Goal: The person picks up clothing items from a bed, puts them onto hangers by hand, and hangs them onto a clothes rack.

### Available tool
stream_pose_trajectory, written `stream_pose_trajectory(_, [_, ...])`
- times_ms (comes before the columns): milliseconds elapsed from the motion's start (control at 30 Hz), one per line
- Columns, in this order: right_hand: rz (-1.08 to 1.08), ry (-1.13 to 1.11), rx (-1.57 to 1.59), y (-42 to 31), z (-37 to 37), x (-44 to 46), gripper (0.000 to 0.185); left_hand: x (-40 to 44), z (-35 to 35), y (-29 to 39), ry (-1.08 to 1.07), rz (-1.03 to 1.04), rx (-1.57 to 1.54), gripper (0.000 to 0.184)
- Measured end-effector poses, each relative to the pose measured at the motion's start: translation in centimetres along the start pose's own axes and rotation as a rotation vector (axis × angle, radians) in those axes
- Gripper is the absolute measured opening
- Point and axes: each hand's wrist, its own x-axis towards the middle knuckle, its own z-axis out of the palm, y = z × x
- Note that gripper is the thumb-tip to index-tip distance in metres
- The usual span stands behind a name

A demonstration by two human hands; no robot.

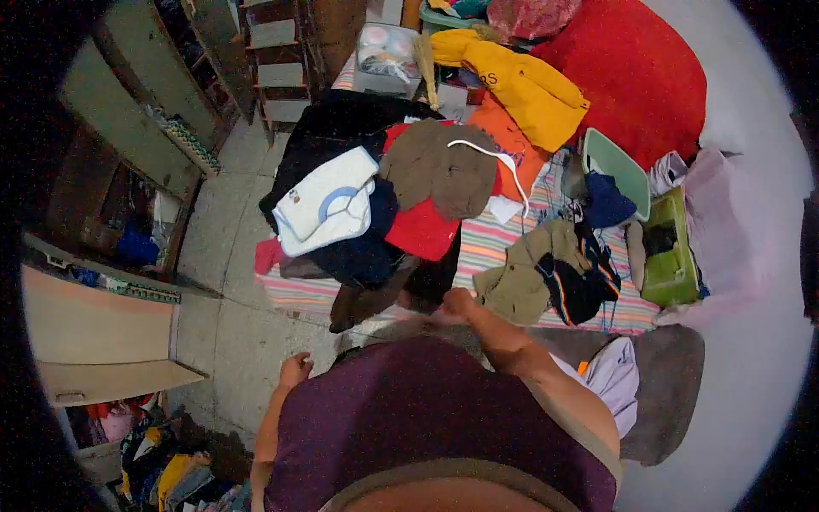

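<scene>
Khaki garment [517, 271], rumpled and plain, near the right hand [459, 302].

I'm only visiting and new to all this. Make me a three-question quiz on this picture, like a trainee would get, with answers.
1. True or false: the left hand appears against the tiled floor.
2. Which is nearest the right hand: A) the yellow garment, B) the khaki garment, C) the large red bundle?
3. Fill in: the khaki garment lies on a ____ sheet.

Key:
1. True
2. B
3. striped
</scene>
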Motion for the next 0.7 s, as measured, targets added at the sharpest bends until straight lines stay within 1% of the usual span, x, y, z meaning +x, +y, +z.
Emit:
stream_pose_trajectory(33, [0.017,0.034,0.013,2.9,1.7,1.4,0.022,0.2,0.7,0.2,0.015,-0.044,-0.055,0.036])
stream_pose_trajectory(133, [0.072,0.117,0.009,11.8,7.2,5.8,0.020,-0.6,2.3,4.1,0.030,-0.111,-0.005,0.036])
stream_pose_trajectory(233, [0.127,0.170,-0.041,19.3,10.0,9.8,0.019,1.1,4.2,7.2,-0.038,-0.200,-0.176,0.035])
stream_pose_trajectory(267, [0.144,0.178,-0.050,21.3,10.5,10.9,0.019,1.3,4.4,8.9,-0.024,-0.159,-0.019,0.035])
stream_pose_trajectory(333, [0.243,0.144,0.004,23.4,8.4,10.9,0.020,1.9,3.7,14.5,-0.007,-0.075,0.286,0.034])
stream_pose_trajectory(433, [0.340,0.060,0.131,27.8,6.9,11.0,0.017,2.6,2.9,19.5,0.029,-0.001,0.060,0.034])
stream_pose_trajectory(533, [0.344,0.008,0.163,28.8,1.8,10.7,0.018,2.8,2.2,24.3,0.068,-0.030,0.052,0.034])
stream_pose_trajectory(567, [0.286,0.079,0.088,31.0,3.3,11.7,0.020,2.9,2.2,25.0,0.078,-0.038,0.078,0.034])
stream_pose_trajectory(667, [0.336,0.109,0.128,35.8,4.4,15.1,0.024,3.1,2.9,25.9,0.095,-0.078,0.164,0.033])
stream_pose_trajectory(700, [0.341,0.260,0.005,36.2,2.9,15.4,0.026,3.2,3.2,25.5,0.093,-0.099,0.203,0.033])
